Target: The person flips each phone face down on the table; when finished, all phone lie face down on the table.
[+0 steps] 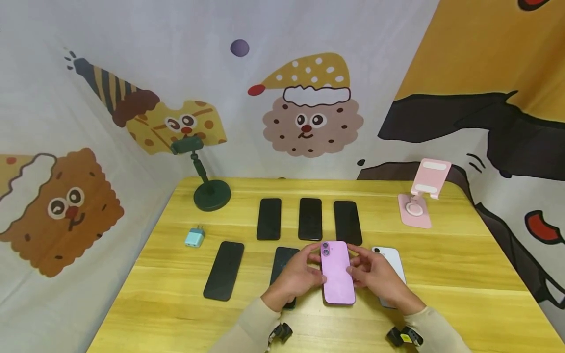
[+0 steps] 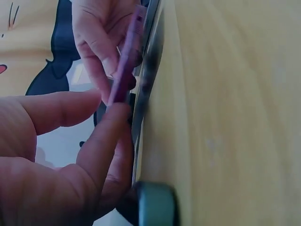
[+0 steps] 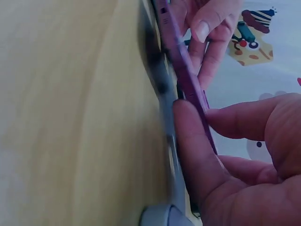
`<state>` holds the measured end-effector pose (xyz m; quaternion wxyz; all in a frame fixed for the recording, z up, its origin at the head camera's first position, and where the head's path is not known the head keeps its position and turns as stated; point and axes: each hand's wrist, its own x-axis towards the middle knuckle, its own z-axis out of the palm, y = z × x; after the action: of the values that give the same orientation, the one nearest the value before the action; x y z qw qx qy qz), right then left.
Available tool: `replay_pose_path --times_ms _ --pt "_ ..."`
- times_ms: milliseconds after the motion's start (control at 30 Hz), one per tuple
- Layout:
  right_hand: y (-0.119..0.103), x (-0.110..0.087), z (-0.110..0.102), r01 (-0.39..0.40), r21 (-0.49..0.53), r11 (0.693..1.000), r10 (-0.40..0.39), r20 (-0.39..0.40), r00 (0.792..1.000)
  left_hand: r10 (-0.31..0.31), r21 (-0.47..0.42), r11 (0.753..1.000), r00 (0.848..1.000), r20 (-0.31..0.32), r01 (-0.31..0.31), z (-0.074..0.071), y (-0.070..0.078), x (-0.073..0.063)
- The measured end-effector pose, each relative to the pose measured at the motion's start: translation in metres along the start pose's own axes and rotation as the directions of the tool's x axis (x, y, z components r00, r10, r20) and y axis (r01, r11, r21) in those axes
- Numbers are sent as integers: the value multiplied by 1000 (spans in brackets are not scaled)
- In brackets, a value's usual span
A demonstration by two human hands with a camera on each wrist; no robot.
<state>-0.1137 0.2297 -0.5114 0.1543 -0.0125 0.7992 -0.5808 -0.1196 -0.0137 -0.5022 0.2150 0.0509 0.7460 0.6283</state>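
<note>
A pink smartphone [image 1: 338, 277], its back with two camera lenses facing up, is held between both hands above the table. My left hand [image 1: 299, 273] pinches its left edge, and my right hand [image 1: 378, 277] grips the right edge. Seen edge-on in the left wrist view, the pink phone [image 2: 126, 59] slants over the tabletop, with thumb and fingers on opposite faces. The same grip of my right hand [image 3: 235, 155] shows in the right wrist view. Under my left hand lies a dark phone [image 1: 282, 260], partly covered. A white phone [image 1: 394, 260] lies partly hidden beneath my right hand.
Along the back lie three black phones [image 1: 310, 219] in a row. Another black phone [image 1: 223, 270] rests at front left, near a light-blue charger plug [image 1: 194, 237]. A dark green phone stand [image 1: 212, 195] stands back left, a pink stand [image 1: 430, 176] back right. Patterned cloth hangs behind the table.
</note>
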Motion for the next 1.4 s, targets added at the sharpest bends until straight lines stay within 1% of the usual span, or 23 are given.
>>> replay_pose_path --times_ms 100,200,333,467,600,667,700,767,833,900,1000,1100,1167,1233,1400 --pt "-2 0 3 -16 -20 1000 16 -22 1000 -7 29 1000 1000 -8 7 2 0 -1" --pt "-3 0 6 -14 -51 999 12 -31 999 -12 47 999 1000 -12 12 4 2 -1" --pt "-5 0 9 6 -129 992 -13 -52 999 3 84 996 1000 -24 -1 5 4 -2" --pt "-6 0 11 8 -184 983 -21 -69 997 17 132 991 999 -37 -12 5 3 -2" --pt "-4 -1 12 -1 -177 984 -11 -69 998 20 163 987 999 -43 -12 6 1 -3" --pt "-3 -1 12 -8 -174 985 -5 -74 997 32 180 983 999 -44 -23 6 -1 -2" --pt "-3 -2 12 -9 -180 984 -6 -80 997 42 186 982 998 -44 -33 6 -1 -2" --pt "-3 -3 13 -17 -188 982 0 -93 996 43 197 980 998 -43 -34 7 -3 -1" --pt "-4 -4 13 -15 -219 976 -9 -111 994 44 203 979 998 -44 -35 6 -3 0" --pt "-5 -4 13 -15 -238 971 -14 -120 993 36 194 981 998 -44 -27 6 -2 0" --pt "-5 -5 12 -17 -223 975 -8 -112 994 9 137 990 999 -35 -4 5 -1 0" --pt "-4 -5 10 -32 -181 983 15 -96 995 -21 60 998 999 -28 22 4 -1 -2" --pt "-3 -6 9 -41 -149 988 28 -87 996 -40 27 999 999 -25 40 4 -1 -3" --pt "-4 -6 9 -43 -150 988 31 -85 996 -45 16 999 999 -23 45 3 -1 -3" --pt "-7 -4 8 -43 -131 990 32 -84 996 -33 6 999 999 -11 33 2 1 -2"
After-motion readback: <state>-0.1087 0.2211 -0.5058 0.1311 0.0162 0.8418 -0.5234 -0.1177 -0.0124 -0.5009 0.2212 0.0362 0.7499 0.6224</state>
